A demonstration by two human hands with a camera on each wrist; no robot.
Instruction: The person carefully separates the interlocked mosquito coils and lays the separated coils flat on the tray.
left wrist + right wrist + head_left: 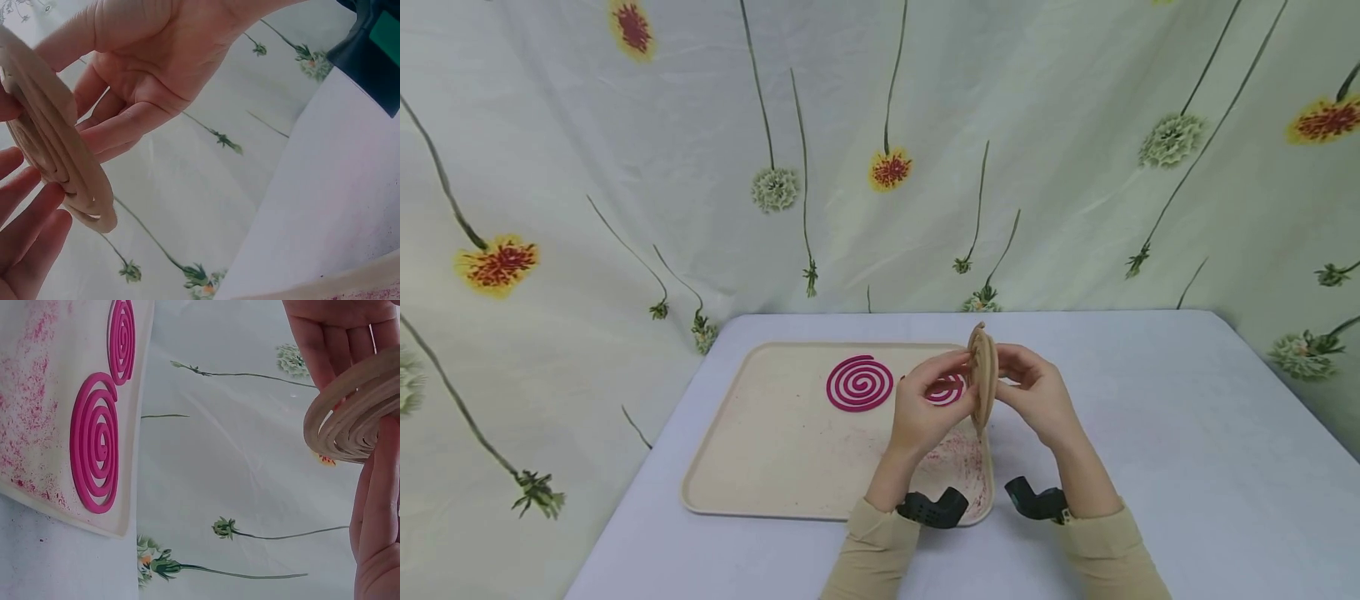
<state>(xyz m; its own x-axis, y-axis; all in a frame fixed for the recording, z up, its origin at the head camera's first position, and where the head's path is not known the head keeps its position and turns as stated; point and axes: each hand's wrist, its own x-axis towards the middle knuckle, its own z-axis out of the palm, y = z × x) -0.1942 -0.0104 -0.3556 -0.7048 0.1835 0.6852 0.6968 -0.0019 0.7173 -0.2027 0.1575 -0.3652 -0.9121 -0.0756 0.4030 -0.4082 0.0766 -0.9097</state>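
Note:
A tan mosquito coil point(983, 379), thick enough that it may be a nested pair, stands on edge above the right end of the tray. My left hand point(928, 404) pinches it from the left between thumb and fingers. From the other side my right hand point(1037, 392) holds it with bent fingers and thumb. In the left wrist view the spiral strands of the coil point(59, 137) show edge-on between both hands. The right wrist view gives its flat rings point(350, 419), partly covered by fingers.
Under the hands lies a beige tray point(760, 450) with magenta powder smears at its right end. On it are a magenta spiral coil point(860, 384) and a second magenta coil point(946, 390), half hidden by the left hand. A white cloth point(1187, 433) covers the table; a flowered curtain point(1060, 183) hangs behind.

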